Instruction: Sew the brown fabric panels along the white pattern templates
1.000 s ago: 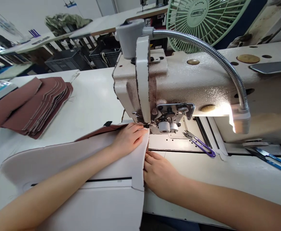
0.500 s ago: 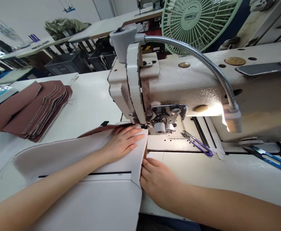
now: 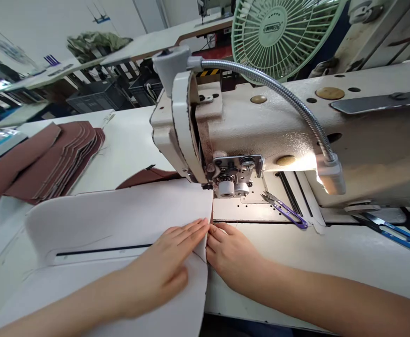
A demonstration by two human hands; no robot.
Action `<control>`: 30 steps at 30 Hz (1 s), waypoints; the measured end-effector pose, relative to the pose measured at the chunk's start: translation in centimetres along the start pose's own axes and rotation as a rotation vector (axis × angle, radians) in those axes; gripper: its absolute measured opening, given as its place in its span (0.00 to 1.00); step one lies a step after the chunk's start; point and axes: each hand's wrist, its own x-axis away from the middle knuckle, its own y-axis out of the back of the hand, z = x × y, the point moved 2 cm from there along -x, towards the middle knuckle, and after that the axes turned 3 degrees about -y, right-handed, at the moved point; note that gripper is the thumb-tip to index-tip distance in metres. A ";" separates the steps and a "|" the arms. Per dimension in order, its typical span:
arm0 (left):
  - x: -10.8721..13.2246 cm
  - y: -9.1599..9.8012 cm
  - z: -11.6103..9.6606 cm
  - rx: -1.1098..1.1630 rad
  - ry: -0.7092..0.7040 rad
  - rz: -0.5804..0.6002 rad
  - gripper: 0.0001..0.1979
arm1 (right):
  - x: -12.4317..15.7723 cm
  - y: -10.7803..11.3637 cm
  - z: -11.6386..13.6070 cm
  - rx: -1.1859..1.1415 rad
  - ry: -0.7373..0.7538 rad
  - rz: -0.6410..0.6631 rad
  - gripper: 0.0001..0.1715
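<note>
A large white-backed panel (image 3: 120,220) with a brown underside lies on the sewing table, its right edge running under the needle of the cream sewing machine (image 3: 261,131). My left hand (image 3: 166,262) lies flat on the panel near that edge, fingers stretched out. My right hand (image 3: 231,257) rests on the table just right of the edge, fingertips touching it, fingers slightly curled. The two hands nearly meet at the panel's edge, a short way in front of the presser foot (image 3: 208,187).
A stack of brown cut pieces (image 3: 57,159) lies at the left. Purple thread snips (image 3: 285,210) sit on the machine bed; blue scissors (image 3: 398,231) lie at the right. A gooseneck lamp (image 3: 327,171) shines on the bed. A green fan (image 3: 282,32) stands behind.
My left hand has slid back from the needle toward me along the panel's edge. More of the panel now lies flat and exposed. The view has shifted slightly right.
</note>
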 end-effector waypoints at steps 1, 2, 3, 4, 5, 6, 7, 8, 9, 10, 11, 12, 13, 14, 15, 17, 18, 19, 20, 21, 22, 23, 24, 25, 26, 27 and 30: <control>0.6 -0.2 -1.0 0.028 0.057 0.025 0.43 | 0.1 -0.1 0.4 0.003 -0.013 -0.004 0.14; 1.0 -0.5 -2.0 0.043 0.098 0.051 0.48 | 0.3 -0.2 0.9 0.008 -0.023 -0.006 0.15; 1.3 -0.8 -2.8 0.046 0.126 0.071 0.52 | 0.6 -0.3 1.7 0.008 -0.026 -0.008 0.16; 1.5 -1.1 -3.4 0.045 0.146 0.091 0.54 | 0.9 -0.5 2.7 0.000 -0.011 -0.017 0.16; 1.6 -1.4 -3.9 0.044 0.162 0.106 0.54 | 1.2 -0.6 3.7 -0.013 0.016 -0.040 0.16; 1.7 -1.6 -4.1 0.049 0.176 0.119 0.52 | 1.5 -0.7 4.7 -0.025 0.039 -0.078 0.16; 1.7 -1.6 -4.1 0.064 0.184 0.133 0.51 | 1.8 -0.7 5.5 -0.032 0.049 -0.122 0.16; 1.8 -1.6 -4.0 0.085 0.183 0.148 0.50 | 2.1 -0.7 6.1 -0.034 0.042 -0.164 0.16; 1.9 -1.4 -3.8 0.109 0.178 0.157 0.50 | 2.2 -0.6 6.4 -0.031 0.025 -0.192 0.16; 2.0 -1.2 -3.5 0.131 0.172 0.165 0.50 | 2.3 -0.5 6.5 -0.026 0.002 -0.200 0.17; 2.1 -1.1 -3.1 0.147 0.168 0.170 0.49 | 2.4 -0.4 6.4 -0.027 -0.018 -0.186 0.17; 2.2 -0.9 -2.8 0.160 0.167 0.171 0.49 | 2.3 -0.3 6.1 -0.037 -0.023 -0.160 0.18; 2.3 -0.8 -2.5 0.172 0.172 0.169 0.49 | 2.3 -0.2 5.7 -0.051 -0.017 -0.126 0.19; 2.3 -0.8 -2.1 0.183 0.182 0.165 0.48 | 2.2 -0.1 5.4 -0.066 -0.013 -0.093 0.20; 2.1 -0.7 -1.9 0.197 0.192 0.160 0.47 | 2.1 0.1 5.0 -0.077 -0.014 -0.068 0.22; 1.6 -0.6 -1.5 0.225 0.207 0.135 0.46 | 1.9 0.3 4.2 -0.086 -0.028 -0.043 0.24; 1.3 -0.5 -1.5 0.237 0.217 0.125 0.45 | 1.8 0.3 3.9 -0.085 -0.035 -0.039 0.24; 0.9 -0.4 -1.4 0.245 0.229 0.117 0.45 | 1.7 0.4 3.5 -0.083 -0.036 -0.039 0.24; 0.5 -0.1 -1.4 0.253 0.240 0.110 0.45 | 1.6 0.4 3.2 -0.080 -0.034 -0.038 0.23; 0.1 0.1 -1.4 0.261 0.252 0.104 0.45 | 1.4 0.4 3.0 -0.076 -0.028 -0.036 0.22; -0.2 0.4 -1.4 0.269 0.260 0.099 0.45 | 1.3 0.4 2.7 -0.071 -0.022 -0.033 0.20; -0.5 0.7 -1.4 0.278 0.261 0.096 0.44 | 1.2 0.4 2.4 -0.063 -0.020 -0.033 0.18; -0.7 0.9 -1.4 0.288 0.256 0.084 0.43 | 1.1 0.5 2.1 -0.053 -0.024 -0.032 0.17; -0.9 1.0 -1.2 0.300 0.247 0.065 0.42 | 1.0 0.6 1.8 -0.043 -0.031 -0.034 0.16; -1.1 1.1 -1.0 0.312 0.237 0.042 0.41 | 0.9 0.6 1.6 -0.035 -0.038 -0.034 0.15; -1.2 1.1 -0.8 0.321 0.228 0.014 0.41 | 0.9 0.7 1.3 -0.026 -0.043 -0.030 0.15; -1.6 0.9 0.1 0.329 0.206 -0.050 0.40 | 0.8 0.7 0.6 -0.003 -0.049 -0.015 0.17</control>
